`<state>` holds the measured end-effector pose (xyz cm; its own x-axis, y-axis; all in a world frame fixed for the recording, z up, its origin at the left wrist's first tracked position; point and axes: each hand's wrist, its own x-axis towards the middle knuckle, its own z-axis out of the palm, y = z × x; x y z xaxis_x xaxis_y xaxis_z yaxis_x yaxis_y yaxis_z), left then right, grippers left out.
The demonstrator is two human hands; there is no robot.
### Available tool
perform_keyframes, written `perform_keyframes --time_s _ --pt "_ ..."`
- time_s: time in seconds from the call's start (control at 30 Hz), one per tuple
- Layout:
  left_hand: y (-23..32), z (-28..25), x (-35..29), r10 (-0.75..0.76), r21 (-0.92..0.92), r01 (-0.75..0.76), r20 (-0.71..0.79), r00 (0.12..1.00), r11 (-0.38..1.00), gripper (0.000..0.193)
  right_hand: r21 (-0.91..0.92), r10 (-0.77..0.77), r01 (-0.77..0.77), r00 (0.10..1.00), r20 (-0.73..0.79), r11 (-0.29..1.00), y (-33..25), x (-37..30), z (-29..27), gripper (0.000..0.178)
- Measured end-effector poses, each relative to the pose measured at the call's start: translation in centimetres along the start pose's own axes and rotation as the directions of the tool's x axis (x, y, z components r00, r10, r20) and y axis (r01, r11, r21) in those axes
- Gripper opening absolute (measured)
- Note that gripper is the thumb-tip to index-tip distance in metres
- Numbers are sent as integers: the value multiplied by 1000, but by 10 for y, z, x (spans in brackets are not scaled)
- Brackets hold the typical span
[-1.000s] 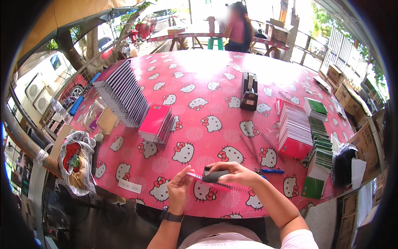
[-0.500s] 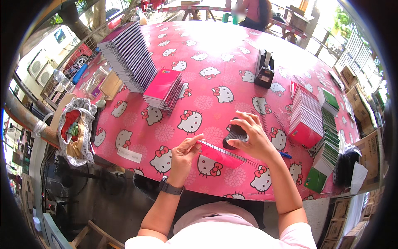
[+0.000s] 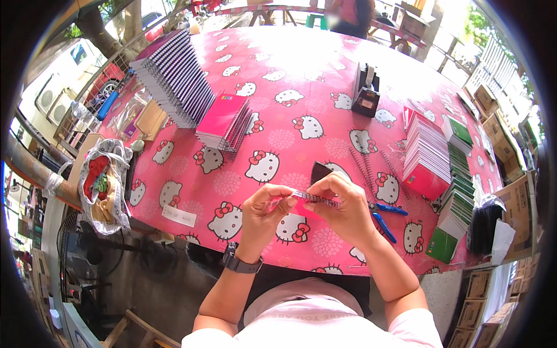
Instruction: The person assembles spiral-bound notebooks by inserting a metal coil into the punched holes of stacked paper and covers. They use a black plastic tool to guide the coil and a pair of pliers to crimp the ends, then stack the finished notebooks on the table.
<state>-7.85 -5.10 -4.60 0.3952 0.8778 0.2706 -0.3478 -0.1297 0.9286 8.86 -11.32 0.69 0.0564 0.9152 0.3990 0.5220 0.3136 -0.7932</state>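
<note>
Pinching a notebook (image 3: 300, 195) by its spine end, thumb against fingers, your left hand (image 3: 264, 211) meets your right (image 3: 343, 209), whose thumb and fingers close on its dark coil (image 3: 326, 202) above the table's near side. The binding looks partway done; whether the coil runs the full edge cannot be told. Finished, by the look of their coiled edges, are the tall stack (image 3: 174, 81) and pink pile (image 3: 223, 116) at left. Loose coils (image 3: 361, 168) suggest more remains. Blue-handled pliers (image 3: 391, 209) lie just beside your right hand; a black object (image 3: 319, 172), partly hidden, sits just beyond it. Pink booklets (image 3: 428, 156), green ones (image 3: 444, 238) and a tape dispenser (image 3: 366, 98) stand clear of your hands.
</note>
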Motion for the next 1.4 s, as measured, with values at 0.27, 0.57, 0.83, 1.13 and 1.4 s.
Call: perform_keyframes --time_s 0.27,0.57,0.83,1.13,1.4 --pt "-3 8 0 2 86 2 -50 999 996 14 39 -56 57 997 -44 998 4 -6 4 32" --pt "0 10 0 87 163 -84 -15 996 983 15 110 -43 46 999 -26 993 1 -3 7 25" --pt "-1 6 4 146 201 -146 17 989 969 16 333 119 -133 991 61 934 6 0 5 22" --pt "6 3 5 166 218 -173 51 985 961 18 386 145 -186 981 132 903 12 6 2 26" --pt "13 1 6 240 330 -234 23 970 915 18 -34 -250 249 967 -44 968 2 17 12 29"
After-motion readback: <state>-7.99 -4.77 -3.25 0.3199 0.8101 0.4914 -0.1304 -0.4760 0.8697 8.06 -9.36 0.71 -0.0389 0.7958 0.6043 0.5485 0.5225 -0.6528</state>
